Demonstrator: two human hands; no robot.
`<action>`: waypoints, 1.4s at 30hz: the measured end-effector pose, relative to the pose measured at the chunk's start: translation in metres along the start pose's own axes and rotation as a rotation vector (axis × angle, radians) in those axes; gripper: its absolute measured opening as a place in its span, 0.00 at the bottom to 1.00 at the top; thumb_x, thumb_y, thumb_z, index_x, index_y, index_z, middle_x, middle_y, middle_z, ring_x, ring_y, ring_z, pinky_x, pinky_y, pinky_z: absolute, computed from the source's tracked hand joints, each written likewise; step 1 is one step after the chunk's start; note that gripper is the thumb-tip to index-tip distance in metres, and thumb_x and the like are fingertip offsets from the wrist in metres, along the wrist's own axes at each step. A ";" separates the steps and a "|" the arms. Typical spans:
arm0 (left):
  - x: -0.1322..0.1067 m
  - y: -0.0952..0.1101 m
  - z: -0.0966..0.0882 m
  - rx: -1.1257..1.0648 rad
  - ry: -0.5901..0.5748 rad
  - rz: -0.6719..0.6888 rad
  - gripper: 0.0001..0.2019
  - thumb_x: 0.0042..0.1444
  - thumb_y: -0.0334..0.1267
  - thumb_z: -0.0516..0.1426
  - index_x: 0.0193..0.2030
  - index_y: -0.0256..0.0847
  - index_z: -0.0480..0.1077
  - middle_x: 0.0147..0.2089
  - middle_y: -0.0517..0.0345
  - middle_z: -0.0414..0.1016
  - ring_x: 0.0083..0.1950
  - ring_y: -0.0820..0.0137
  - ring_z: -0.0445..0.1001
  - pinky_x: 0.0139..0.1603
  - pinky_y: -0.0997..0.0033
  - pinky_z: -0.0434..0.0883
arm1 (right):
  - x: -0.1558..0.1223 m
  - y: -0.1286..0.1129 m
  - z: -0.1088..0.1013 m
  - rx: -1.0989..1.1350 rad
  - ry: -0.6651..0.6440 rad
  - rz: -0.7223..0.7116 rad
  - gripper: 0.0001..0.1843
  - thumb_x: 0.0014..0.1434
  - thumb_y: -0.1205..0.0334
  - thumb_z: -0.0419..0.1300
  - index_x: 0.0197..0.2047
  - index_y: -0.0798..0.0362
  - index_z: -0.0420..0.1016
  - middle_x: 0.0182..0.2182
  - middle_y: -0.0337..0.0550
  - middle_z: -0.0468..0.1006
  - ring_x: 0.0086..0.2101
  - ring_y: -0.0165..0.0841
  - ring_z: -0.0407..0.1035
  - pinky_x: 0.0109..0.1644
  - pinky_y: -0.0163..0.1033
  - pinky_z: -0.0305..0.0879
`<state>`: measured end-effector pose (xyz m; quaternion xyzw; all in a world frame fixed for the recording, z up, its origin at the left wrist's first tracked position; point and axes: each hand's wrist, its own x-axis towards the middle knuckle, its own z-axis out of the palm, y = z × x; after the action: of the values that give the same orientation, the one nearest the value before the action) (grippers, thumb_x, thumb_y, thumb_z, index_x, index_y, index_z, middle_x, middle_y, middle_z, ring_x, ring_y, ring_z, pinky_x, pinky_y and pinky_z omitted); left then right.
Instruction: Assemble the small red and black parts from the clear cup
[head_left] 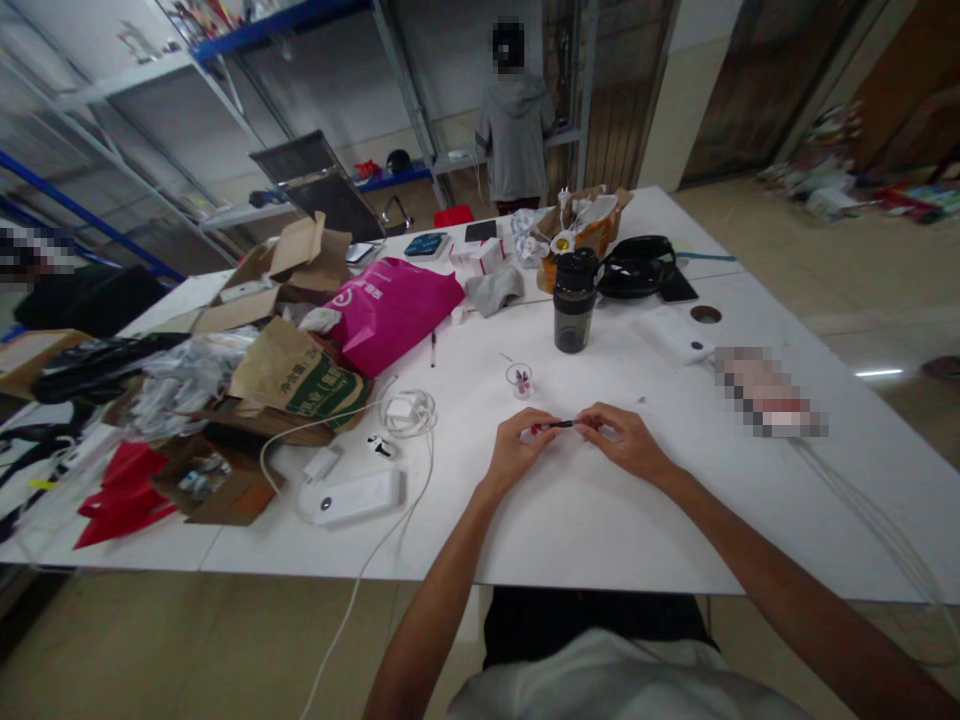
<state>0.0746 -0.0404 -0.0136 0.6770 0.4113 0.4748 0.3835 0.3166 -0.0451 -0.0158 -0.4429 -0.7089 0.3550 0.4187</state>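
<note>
Head view — pen [556,425] between both grips — fingertip-pinched

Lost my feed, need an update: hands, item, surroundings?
Left hand and right hand pinch a thin pen by its ends. Small clear cup just beyond. Dark bottle farther back.

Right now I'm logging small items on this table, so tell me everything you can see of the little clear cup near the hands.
The little clear cup looks like see-through plastic, short and round with an open top. It stands upright on the white table, just beyond the left hand and in front of the dark bottle. Something small and red sits inside, too small to identify. Nothing touches the cup but the table.
</note>
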 end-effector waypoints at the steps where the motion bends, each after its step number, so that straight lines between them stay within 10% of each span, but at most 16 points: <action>1: 0.000 0.000 0.000 0.002 0.000 -0.001 0.14 0.64 0.51 0.70 0.46 0.42 0.86 0.43 0.49 0.86 0.43 0.64 0.81 0.49 0.62 0.77 | 0.000 0.000 0.000 0.018 0.001 -0.002 0.18 0.71 0.40 0.65 0.46 0.47 0.83 0.38 0.46 0.85 0.37 0.42 0.79 0.45 0.48 0.78; 12: 0.001 0.001 -0.006 -0.023 0.082 0.025 0.12 0.64 0.49 0.70 0.45 0.43 0.86 0.44 0.50 0.87 0.46 0.62 0.83 0.53 0.58 0.78 | 0.019 -0.024 0.001 0.019 0.050 -0.087 0.19 0.71 0.41 0.65 0.40 0.46 0.85 0.37 0.48 0.86 0.39 0.45 0.80 0.46 0.50 0.77; 27: 0.012 0.001 -0.032 -0.310 0.478 -0.159 0.19 0.58 0.51 0.74 0.48 0.39 0.84 0.46 0.48 0.88 0.47 0.61 0.85 0.56 0.59 0.81 | 0.157 -0.112 0.006 -0.061 -0.335 -0.286 0.18 0.69 0.44 0.67 0.43 0.51 0.88 0.40 0.48 0.89 0.39 0.39 0.79 0.46 0.43 0.75; 42: 0.016 -0.002 -0.038 -0.270 0.556 -0.241 0.16 0.62 0.50 0.71 0.49 0.40 0.83 0.46 0.51 0.85 0.47 0.65 0.82 0.52 0.65 0.78 | 0.175 -0.099 -0.005 -0.272 -0.248 -0.365 0.11 0.72 0.55 0.65 0.45 0.51 0.86 0.43 0.46 0.87 0.40 0.39 0.79 0.47 0.42 0.72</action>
<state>0.0409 -0.0195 -0.0003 0.4110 0.5105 0.6428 0.3964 0.2437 0.0821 0.1221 -0.3129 -0.8642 0.2267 0.3222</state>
